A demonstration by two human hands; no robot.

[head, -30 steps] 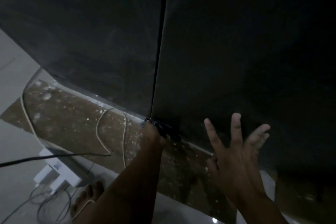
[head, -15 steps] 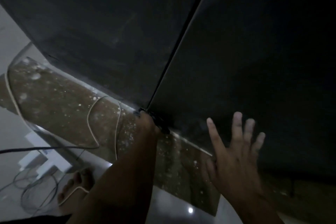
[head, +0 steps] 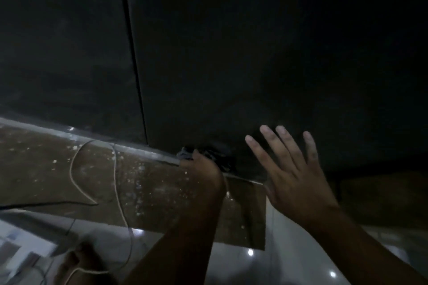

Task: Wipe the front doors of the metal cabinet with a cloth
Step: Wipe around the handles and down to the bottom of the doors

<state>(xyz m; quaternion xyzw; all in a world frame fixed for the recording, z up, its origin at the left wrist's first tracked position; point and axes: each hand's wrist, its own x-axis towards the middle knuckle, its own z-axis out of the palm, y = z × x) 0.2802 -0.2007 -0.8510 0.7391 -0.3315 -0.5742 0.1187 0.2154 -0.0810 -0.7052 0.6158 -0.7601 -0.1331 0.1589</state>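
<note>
Fingers of the left hand (head: 203,170) clench a dark grey cloth (head: 186,154) against the bottom edge of the dark metal cabinet door (head: 254,53) — likely chasing dust. Right of that grip, the right hand (head: 294,176) spreads empty toward the door — probably bracing.

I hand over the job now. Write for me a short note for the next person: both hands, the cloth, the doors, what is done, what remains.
Left hand: grips the dark crumpled cloth against the bottom edge of the right dark metal cabinet door, just right of the seam.
Right hand: open, fingers spread, before that door; contact unclear.
Done: cannot tell in this dim light.
Remaining: judge it as both doors, left door included.
</note>
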